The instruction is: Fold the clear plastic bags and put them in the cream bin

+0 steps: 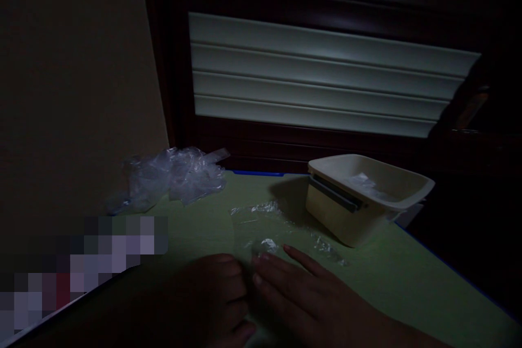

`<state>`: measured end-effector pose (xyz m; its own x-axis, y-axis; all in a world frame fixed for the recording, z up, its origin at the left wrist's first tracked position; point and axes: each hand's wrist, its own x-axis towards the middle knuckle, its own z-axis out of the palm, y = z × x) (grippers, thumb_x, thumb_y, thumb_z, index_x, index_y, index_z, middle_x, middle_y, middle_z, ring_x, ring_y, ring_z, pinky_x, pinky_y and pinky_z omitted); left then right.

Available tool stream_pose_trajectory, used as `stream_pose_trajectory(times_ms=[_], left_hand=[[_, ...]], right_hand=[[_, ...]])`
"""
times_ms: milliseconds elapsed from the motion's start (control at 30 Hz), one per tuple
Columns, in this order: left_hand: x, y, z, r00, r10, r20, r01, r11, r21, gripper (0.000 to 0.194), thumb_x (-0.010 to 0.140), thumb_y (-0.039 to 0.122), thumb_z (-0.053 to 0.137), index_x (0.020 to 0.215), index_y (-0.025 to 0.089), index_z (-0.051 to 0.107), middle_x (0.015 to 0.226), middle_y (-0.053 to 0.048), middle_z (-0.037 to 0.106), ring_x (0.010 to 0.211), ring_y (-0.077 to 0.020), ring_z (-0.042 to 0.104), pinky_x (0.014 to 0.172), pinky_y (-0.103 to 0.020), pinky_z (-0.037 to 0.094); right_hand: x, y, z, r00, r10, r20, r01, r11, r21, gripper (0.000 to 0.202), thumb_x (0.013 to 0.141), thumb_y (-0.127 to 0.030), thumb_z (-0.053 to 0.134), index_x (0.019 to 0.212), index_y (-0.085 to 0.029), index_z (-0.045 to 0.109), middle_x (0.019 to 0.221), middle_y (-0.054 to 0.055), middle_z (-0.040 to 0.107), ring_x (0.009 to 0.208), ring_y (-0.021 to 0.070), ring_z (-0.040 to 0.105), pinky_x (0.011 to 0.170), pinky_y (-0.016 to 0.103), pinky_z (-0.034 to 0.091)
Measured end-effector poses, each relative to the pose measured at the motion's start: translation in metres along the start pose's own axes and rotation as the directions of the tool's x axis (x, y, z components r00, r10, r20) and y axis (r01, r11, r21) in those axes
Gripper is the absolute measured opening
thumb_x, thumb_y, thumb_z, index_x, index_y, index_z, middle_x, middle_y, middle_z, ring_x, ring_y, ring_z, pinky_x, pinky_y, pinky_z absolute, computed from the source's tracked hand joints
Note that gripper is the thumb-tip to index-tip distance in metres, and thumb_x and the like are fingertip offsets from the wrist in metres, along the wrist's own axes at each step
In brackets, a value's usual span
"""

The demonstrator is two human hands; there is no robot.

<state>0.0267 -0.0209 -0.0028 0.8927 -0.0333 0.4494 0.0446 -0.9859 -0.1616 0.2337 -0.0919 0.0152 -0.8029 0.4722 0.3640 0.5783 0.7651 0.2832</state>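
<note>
A clear plastic bag (253, 228) lies spread on the green tabletop (196, 228), its creases catching the light. My right hand (304, 291) rests palm down over the bag's near part, fingers stretched out. Beside it on the left is my left hand (224, 296), its fingers curled in towards the palm. Deep shadow covers most of that hand, and what it grips, if anything, is hidden. The fingertips of the right hand almost meet the knuckles of the left.
A heap of crumpled clear plastic bags (179, 174) lies at the back left. At the right stands a cream plastic bin (330, 215) with a dark handle and some pale plastic inside. Behind the table is a dark wooden door (253, 149) with pale slats. The scene is dim.
</note>
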Motion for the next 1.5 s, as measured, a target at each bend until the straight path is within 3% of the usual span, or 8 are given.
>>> stream_pose_trajectory(times_ms=[167, 300, 533, 800, 967, 1100, 1200, 1500], left_hand=[[0.001, 0.002, -0.001, 0.999, -0.020, 0.026, 0.020, 1.000, 0.003, 0.014, 0.078, 0.020, 0.055, 0.065, 0.015, 0.056, 0.069, 0.000, 0.060, 0.065, -0.0148, 0.052, 0.057, -0.029, 0.040], [0.001, 0.002, 0.000, 0.997, -0.044, 0.064, 0.047, 0.998, -0.041, 0.011, 0.078, 0.018, 0.053, 0.067, 0.014, 0.055, 0.069, -0.002, 0.060, 0.067, -0.0156, 0.055, 0.060, -0.029, 0.043], [0.000, 0.000, 0.000, 0.997, -0.034, 0.072, 0.040, 0.996, -0.074, 0.009, 0.081, 0.017, 0.051, 0.075, 0.014, 0.058, 0.071, -0.003, 0.062, 0.071, -0.0169, 0.057, 0.067, -0.030, 0.046], [0.000, 0.000, -0.002, 0.998, -0.019, 0.063, 0.026, 0.994, -0.104, 0.008, 0.080, 0.016, 0.052, 0.074, 0.016, 0.057, 0.069, -0.003, 0.061, 0.070, -0.0163, 0.056, 0.070, -0.030, 0.046], [-0.002, -0.002, 0.000, 0.995, -0.100, -0.028, 0.094, 0.985, -0.146, 0.014, 0.082, 0.013, 0.049, 0.072, 0.015, 0.058, 0.072, -0.003, 0.061, 0.071, -0.0155, 0.055, 0.067, -0.029, 0.045], [-0.003, -0.004, 0.000, 0.984, -0.134, -0.115, 0.118, 0.984, -0.133, 0.020, 0.082, 0.013, 0.049, 0.064, 0.015, 0.056, 0.073, -0.004, 0.061, 0.073, -0.0163, 0.055, 0.070, -0.032, 0.044], [-0.001, -0.003, -0.002, 0.979, -0.136, -0.152, 0.127, 0.990, -0.067, 0.021, 0.083, 0.015, 0.047, 0.063, 0.015, 0.055, 0.076, -0.006, 0.061, 0.076, -0.0175, 0.054, 0.072, -0.033, 0.044], [0.002, 0.005, -0.002, 0.989, -0.141, -0.037, 0.134, 0.979, -0.151, 0.016, 0.083, 0.013, 0.043, 0.077, 0.015, 0.058, 0.072, -0.004, 0.061, 0.068, -0.0155, 0.055, 0.068, -0.029, 0.047]], right_hand=[[-0.004, -0.001, 0.018, 0.987, -0.003, 0.162, -0.014, 0.994, 0.105, 0.040, 0.093, -0.020, 0.034, 0.131, -0.005, 0.037, 0.135, 0.013, 0.040, 0.127, 0.0239, 0.032, 0.104, 0.042, 0.029], [-0.009, 0.002, 0.024, 0.955, 0.030, 0.295, -0.115, 0.955, 0.274, 0.045, 0.093, -0.020, 0.033, 0.135, -0.004, 0.029, 0.138, 0.017, 0.032, 0.128, 0.0254, 0.028, 0.103, 0.047, 0.028], [-0.006, 0.008, 0.003, 0.924, 0.121, 0.362, -0.293, 0.831, 0.472, 0.065, 0.088, -0.047, 0.040, 0.138, -0.008, 0.025, 0.139, 0.018, 0.026, 0.130, 0.0250, 0.022, 0.106, 0.048, 0.018], [-0.002, 0.012, -0.014, 0.817, 0.269, 0.510, -0.486, 0.796, 0.361, 0.064, 0.089, -0.044, 0.037, 0.138, -0.005, 0.023, 0.141, 0.019, 0.021, 0.131, 0.0272, 0.019, 0.106, 0.050, 0.015], [-0.006, 0.021, -0.004, 0.826, 0.380, 0.416, -0.517, 0.807, 0.287, 0.050, 0.091, -0.039, 0.037, 0.131, -0.010, 0.040, 0.136, 0.018, 0.039, 0.125, 0.0288, 0.036, 0.102, 0.052, 0.025], [-0.007, 0.029, 0.007, 0.809, 0.521, 0.272, -0.581, 0.776, 0.245, 0.028, 0.090, -0.021, 0.038, 0.108, -0.015, 0.059, 0.108, 0.012, 0.061, 0.096, 0.0208, 0.058, 0.086, 0.038, 0.045], [-0.007, 0.028, 0.014, 0.815, 0.537, 0.216, -0.577, 0.784, 0.230, 0.025, 0.089, -0.018, 0.039, 0.099, -0.015, 0.061, 0.103, 0.012, 0.061, 0.093, 0.0206, 0.057, 0.082, 0.035, 0.046], [-0.003, 0.015, 0.025, 0.798, 0.582, 0.157, -0.601, 0.747, 0.284, 0.025, 0.085, -0.023, 0.047, 0.107, -0.016, 0.057, 0.105, 0.011, 0.058, 0.097, 0.0231, 0.052, 0.083, 0.040, 0.044]])
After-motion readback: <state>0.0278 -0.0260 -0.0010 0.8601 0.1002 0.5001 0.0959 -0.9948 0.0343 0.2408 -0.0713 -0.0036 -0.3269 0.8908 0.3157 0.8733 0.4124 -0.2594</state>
